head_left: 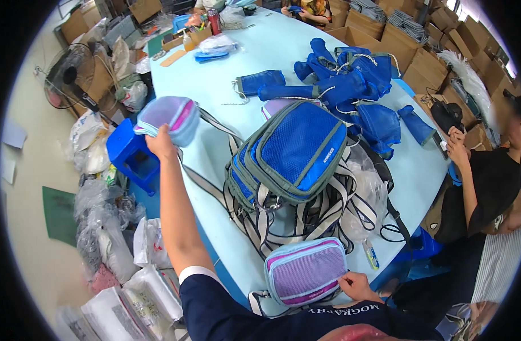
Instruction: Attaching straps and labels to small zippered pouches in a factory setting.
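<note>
My left hand [160,143] reaches out to the left and grips a light-blue and purple mesh bag [184,120] by its near edge, over the table's left side. A striped strap trails from it toward the middle. Close to my body, my right hand [360,287] is closed at the lower right corner of a second purple mesh bag [306,271] with light-blue trim; what its fingertips pinch is partly hidden. Between them, blue mesh bags [300,150] with grey edging lie stacked on tangled striped straps [266,230]. Part of another purple bag [273,108] shows behind the stack.
Blue drawstring pouches [351,85] are heaped at the far right of the pale table [209,74]. A clear plastic bag [365,193] and a small cutter-like tool [370,254] lie right. A co-worker [482,182] stands at right. Left are a blue stool [127,150] and fan [70,77].
</note>
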Available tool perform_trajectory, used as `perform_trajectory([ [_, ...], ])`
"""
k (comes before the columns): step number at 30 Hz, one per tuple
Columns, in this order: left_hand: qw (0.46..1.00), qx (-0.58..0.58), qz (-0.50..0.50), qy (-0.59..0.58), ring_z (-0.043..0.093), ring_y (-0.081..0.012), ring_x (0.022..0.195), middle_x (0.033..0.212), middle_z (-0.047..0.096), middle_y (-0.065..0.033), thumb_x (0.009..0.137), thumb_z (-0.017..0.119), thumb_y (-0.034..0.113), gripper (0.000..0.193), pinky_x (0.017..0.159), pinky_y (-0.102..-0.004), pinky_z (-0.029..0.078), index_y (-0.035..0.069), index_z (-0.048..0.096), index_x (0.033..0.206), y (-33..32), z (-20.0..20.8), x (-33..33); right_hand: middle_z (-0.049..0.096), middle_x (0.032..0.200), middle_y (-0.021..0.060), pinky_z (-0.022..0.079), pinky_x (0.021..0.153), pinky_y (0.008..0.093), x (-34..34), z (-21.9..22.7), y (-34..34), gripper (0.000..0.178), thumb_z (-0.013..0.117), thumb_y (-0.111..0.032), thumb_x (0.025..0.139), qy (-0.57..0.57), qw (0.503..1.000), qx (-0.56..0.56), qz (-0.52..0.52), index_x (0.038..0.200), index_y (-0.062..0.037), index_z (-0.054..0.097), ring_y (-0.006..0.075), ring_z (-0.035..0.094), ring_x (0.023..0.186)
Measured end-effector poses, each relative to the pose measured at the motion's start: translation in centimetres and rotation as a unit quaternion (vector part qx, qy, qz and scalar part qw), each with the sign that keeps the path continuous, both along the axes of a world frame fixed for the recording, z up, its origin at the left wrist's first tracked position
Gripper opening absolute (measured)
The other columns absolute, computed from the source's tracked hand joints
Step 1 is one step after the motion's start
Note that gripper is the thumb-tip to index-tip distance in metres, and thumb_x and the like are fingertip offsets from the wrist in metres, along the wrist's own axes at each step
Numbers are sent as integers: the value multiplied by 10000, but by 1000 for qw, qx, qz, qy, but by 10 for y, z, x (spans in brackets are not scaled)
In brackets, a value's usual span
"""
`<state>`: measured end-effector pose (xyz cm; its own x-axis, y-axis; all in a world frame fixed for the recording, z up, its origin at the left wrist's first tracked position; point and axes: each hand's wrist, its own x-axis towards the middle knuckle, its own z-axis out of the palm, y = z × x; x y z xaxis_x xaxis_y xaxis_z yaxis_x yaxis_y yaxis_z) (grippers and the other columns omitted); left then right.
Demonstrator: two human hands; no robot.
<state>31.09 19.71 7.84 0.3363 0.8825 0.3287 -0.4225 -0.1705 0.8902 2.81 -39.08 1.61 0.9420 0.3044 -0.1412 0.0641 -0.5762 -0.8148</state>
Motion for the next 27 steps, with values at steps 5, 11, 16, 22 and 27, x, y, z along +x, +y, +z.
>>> perform_trajectory([
  [5,988,113,-37,-96,588,-189,869,997,618,-88,741,677,24,360,796,-317,463,-20,564,1080,-46,181,-81,594,590,130,467,488,359,3,4,-10,162,648,-157,775,10,1000,-3,20,688,-25,613,277,599,520],
  [11,959,233,-20,-162,607,-250,919,1082,595,-151,736,715,64,440,786,-369,527,-66,542,1119,-105,380,-199,593,595,128,455,498,359,19,14,-12,190,636,-218,789,-77,990,-12,115,727,-39,632,276,599,534],
  [16,960,210,-170,-77,565,-321,1065,1164,557,-235,872,555,171,362,920,-464,462,-17,552,1181,-110,481,-312,629,870,137,478,615,353,43,71,-2,248,640,-240,789,-173,973,135,77,922,-32,616,296,609,776],
  [22,982,155,77,-72,552,-286,1078,1172,560,-218,916,475,274,445,962,-405,422,-79,505,1185,-330,400,-290,435,1320,155,380,933,371,104,162,-8,809,557,-558,823,-269,880,390,-14,1359,4,333,249,427,1200],
  [27,919,262,-146,257,519,-281,1060,1164,529,-173,814,615,252,514,926,-407,406,-56,481,1203,-239,293,-335,312,1423,143,198,1079,371,86,212,-17,1150,496,-806,645,-74,813,523,243,1401,22,241,224,286,1318],
])
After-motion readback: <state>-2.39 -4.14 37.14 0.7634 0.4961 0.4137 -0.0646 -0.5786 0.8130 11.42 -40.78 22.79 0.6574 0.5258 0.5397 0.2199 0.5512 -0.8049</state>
